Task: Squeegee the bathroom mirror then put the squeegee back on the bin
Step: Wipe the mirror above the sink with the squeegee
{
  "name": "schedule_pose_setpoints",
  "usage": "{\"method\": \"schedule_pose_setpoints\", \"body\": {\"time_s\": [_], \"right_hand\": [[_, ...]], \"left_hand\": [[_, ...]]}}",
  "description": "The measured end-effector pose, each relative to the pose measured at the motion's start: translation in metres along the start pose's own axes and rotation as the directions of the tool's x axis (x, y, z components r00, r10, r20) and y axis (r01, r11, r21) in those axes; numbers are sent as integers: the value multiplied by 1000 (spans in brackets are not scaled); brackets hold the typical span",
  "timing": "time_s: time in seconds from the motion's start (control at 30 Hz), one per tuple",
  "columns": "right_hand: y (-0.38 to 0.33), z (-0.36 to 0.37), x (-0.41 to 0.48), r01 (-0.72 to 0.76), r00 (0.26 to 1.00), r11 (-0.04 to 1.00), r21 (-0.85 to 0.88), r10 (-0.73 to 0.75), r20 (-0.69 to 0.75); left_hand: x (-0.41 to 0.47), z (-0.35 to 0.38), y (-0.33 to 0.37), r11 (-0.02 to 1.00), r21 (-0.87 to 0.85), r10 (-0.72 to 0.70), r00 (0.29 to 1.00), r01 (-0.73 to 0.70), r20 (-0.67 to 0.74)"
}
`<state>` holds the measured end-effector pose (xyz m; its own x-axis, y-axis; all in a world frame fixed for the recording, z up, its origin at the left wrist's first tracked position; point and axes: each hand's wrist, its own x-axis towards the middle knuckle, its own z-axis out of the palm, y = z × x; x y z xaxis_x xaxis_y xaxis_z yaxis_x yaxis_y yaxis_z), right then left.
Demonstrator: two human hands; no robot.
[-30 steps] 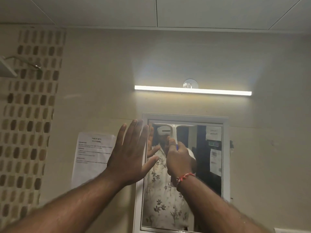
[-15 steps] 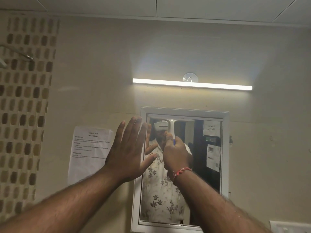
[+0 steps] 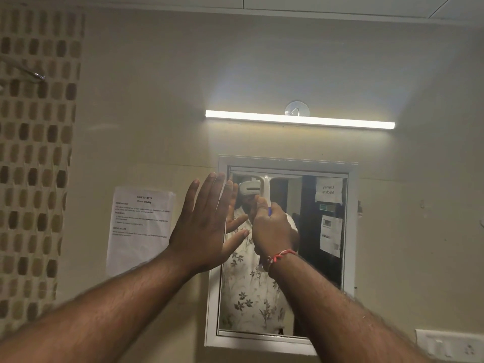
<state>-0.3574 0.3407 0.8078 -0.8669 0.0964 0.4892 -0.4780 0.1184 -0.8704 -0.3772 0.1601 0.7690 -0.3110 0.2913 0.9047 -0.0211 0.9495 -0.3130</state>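
Observation:
The white-framed bathroom mirror (image 3: 352, 231) hangs on the beige wall ahead. My right hand (image 3: 273, 231) is wrapped around the handle of a white squeegee (image 3: 266, 188), whose blade lies across the very top of the glass. My left hand (image 3: 203, 226) is flat with fingers spread against the mirror's left frame and the wall beside it. The bin is out of view.
A lit tube light (image 3: 300, 119) runs above the mirror. A printed paper sheet (image 3: 140, 229) is stuck to the wall on the left, beside a strip of brown mosaic tile (image 3: 34, 153). A white switch plate (image 3: 449, 345) sits at the lower right.
The squeegee blade and my right hand have risen slightly to the mirror's top edge. My left hand stays pressed at the left frame. The view has tilted down a little.

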Motion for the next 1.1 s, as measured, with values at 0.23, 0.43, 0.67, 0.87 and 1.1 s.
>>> {"method": "schedule_pose_setpoints", "body": {"time_s": [0.23,0.43,0.67,0.87,1.1], "right_hand": [[12,-4,-6,29,999,998,-49,-31,-27],[34,5,-16,29,1000,999,-15,-29,-10],[58,12,-27,-14,1000,997,70,13,19],[83,15,-34,-26,1000,998,62,26,6],[107,19,-49,-54,999,998,14,54,-3]], "left_hand": [[-10,4,2,1000,1,10,1000,-10,9],[-21,10,6,1000,-5,13,999,-13,46],[-35,17,15,998,-64,13,999,-11,34],[-49,22,18,997,-82,9,996,-2,87],[-67,32,21,997,-74,6,992,4,123]]}}
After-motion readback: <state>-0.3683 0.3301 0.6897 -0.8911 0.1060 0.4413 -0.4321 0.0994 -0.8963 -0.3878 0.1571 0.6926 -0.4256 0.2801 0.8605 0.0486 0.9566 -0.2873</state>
